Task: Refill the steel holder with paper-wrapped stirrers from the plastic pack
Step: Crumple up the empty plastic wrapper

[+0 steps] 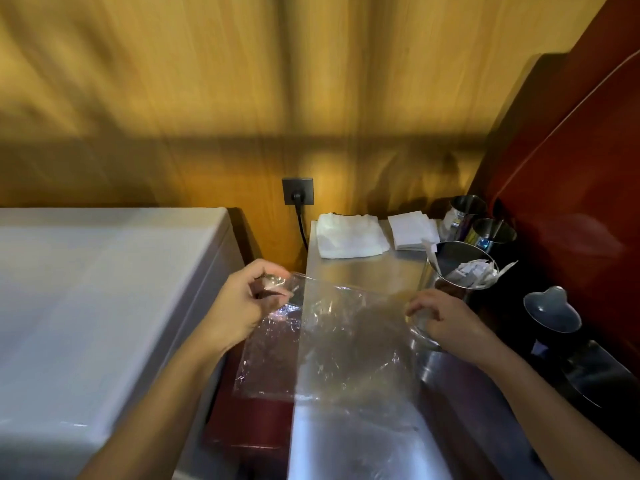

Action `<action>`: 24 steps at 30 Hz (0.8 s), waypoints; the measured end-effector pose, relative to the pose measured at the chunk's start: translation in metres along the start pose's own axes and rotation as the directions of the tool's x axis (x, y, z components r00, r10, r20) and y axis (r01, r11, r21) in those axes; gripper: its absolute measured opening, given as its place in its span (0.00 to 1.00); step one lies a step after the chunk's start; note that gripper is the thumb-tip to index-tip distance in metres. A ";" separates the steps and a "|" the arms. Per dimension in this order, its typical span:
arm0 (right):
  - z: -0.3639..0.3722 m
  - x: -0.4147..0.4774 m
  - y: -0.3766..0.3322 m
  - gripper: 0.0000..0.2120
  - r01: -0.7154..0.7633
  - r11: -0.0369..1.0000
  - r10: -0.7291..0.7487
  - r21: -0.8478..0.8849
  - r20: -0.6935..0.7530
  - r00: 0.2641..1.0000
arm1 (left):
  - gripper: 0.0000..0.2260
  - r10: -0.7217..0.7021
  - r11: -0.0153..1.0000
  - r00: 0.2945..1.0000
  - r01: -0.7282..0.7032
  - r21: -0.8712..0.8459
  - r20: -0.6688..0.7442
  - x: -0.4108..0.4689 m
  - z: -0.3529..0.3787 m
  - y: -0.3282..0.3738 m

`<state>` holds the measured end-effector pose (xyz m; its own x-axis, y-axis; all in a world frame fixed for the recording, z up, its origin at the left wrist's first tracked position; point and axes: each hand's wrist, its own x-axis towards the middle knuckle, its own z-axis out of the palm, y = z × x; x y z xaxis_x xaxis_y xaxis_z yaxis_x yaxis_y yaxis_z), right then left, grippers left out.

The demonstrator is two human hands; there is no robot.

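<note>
A clear plastic pack [332,337] is spread flat over the steel counter [360,441], and it looks empty. My left hand [242,303] pinches its top left corner. My right hand [446,317] grips its right edge, just below the steel holder [450,258]. The holder stands upright at the right and contains paper-wrapped stirrers [474,273], bunched against its right side with their ends sticking above the rim.
Folded white cloth [349,235] and a napkin stack [412,230] lie at the counter's back. Two smaller steel cups [481,220] stand behind the holder. A dark jug [550,313] is at the right, a white appliance [97,306] at the left, and a wall socket [298,191] behind.
</note>
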<state>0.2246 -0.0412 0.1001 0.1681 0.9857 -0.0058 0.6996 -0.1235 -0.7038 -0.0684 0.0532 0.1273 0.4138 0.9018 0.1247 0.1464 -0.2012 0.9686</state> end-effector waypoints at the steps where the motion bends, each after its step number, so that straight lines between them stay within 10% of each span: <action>1: -0.001 -0.001 -0.004 0.13 0.056 0.997 -0.058 -0.050 -0.038 0.998 | 0.21 0.024 1.000 1.000 -0.024 0.004 0.008 0.001 -0.001 0.003; 7: -0.001 -0.002 -0.020 0.11 0.210 0.944 -0.242 -0.256 -0.100 0.965 | 0.18 0.135 0.989 0.990 -0.136 0.058 0.029 0.008 -0.005 0.022; 18: 0.001 0.002 -0.042 0.02 0.159 0.964 -0.200 0.214 0.183 0.963 | 0.18 0.271 0.885 0.908 -0.365 0.288 0.320 0.009 0.036 0.052; 24: -0.007 -0.002 -0.035 0.07 0.143 0.855 -0.208 0.499 0.077 0.975 | 0.13 0.069 0.980 0.992 -0.049 -0.195 0.101 0.020 -0.007 0.034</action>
<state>0.2046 -0.0392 0.1300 -0.0347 0.9957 0.0859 0.2759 0.0922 -0.9568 -0.0610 0.0674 0.1640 0.5114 0.8425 0.1694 -0.0518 -0.1666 0.9847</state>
